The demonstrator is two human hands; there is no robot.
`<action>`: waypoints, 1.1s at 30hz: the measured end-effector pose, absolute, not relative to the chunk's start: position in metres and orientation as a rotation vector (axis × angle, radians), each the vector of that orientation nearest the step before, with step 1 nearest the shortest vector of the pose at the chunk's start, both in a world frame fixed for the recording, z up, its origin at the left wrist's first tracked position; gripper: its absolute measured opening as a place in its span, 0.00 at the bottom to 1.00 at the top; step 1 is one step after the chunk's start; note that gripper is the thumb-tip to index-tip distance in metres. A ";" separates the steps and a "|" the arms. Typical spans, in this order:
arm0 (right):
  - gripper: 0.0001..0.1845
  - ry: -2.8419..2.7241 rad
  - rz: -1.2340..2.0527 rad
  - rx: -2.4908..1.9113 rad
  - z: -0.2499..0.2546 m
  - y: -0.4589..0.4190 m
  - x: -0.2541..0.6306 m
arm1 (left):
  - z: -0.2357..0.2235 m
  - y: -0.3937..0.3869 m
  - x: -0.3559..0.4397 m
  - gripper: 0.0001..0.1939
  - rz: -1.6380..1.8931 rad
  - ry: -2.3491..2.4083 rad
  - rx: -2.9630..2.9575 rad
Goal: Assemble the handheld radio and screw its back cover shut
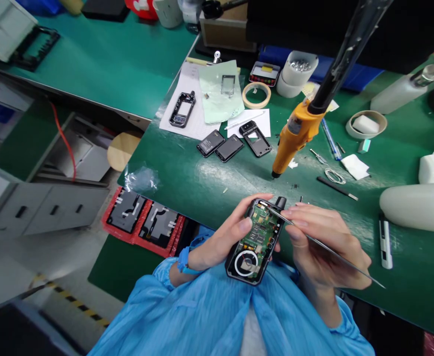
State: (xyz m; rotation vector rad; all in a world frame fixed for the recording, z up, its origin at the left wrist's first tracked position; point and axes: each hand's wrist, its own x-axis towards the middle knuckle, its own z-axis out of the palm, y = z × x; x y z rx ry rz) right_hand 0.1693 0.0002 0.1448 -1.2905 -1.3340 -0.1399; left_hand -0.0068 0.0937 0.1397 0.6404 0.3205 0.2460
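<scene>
My left hand (232, 232) is closed around a black handheld radio (254, 247) with its cover off, held tilted near my body. Its green circuit board shows, with a round white-ringed part at the lower end and a stubby antenna at the top. Between the fingers of my right hand (324, 247) is a thin metal pick (345, 259). One end of the pick meets the upper part of the board, while its pointed end sticks out to the lower right.
An orange electric screwdriver (294, 136) hangs just beyond the radio. Two batteries (220, 145), a housing (256, 139) and another radio shell (182, 110) lie behind. Masking tape (256, 95), a black strip tool (336, 188) and a white bottle (420, 207) stand or lie farther right.
</scene>
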 end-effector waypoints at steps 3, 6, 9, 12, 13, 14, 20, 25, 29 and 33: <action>0.13 -1.332 -0.143 -1.291 0.144 0.001 0.169 | 0.129 0.092 -0.005 0.42 0.277 0.283 0.664; 0.14 -1.334 -0.140 -1.284 0.143 0.001 0.170 | 0.125 0.090 -0.005 0.41 0.279 0.276 0.655; 0.15 -1.311 -0.143 -1.291 0.141 0.000 0.170 | 0.126 0.090 -0.005 0.38 0.275 0.281 0.654; 0.14 -1.284 -0.136 -1.312 0.139 0.000 0.169 | 0.130 0.091 -0.006 0.36 0.283 0.320 0.690; 0.14 -1.281 -0.134 -1.319 0.139 0.000 0.169 | 0.132 0.092 -0.006 0.36 0.285 0.334 0.706; 0.13 -1.282 -0.130 -1.325 0.139 0.000 0.169 | 0.133 0.093 -0.006 0.36 0.281 0.347 0.723; 0.13 -1.286 -0.114 -1.289 0.141 0.000 0.167 | 0.140 0.095 -0.007 0.33 0.290 0.369 0.780; 0.11 -1.319 -0.100 -1.288 0.148 -0.001 0.167 | 0.143 0.095 -0.007 0.30 0.326 0.369 0.845; 0.07 -1.409 -0.112 -1.344 0.154 -0.002 0.168 | 0.146 0.097 -0.007 0.29 0.361 0.428 0.992; 0.02 -1.517 -0.167 -1.365 0.154 -0.007 0.167 | 0.146 0.098 -0.008 0.23 0.476 0.502 1.232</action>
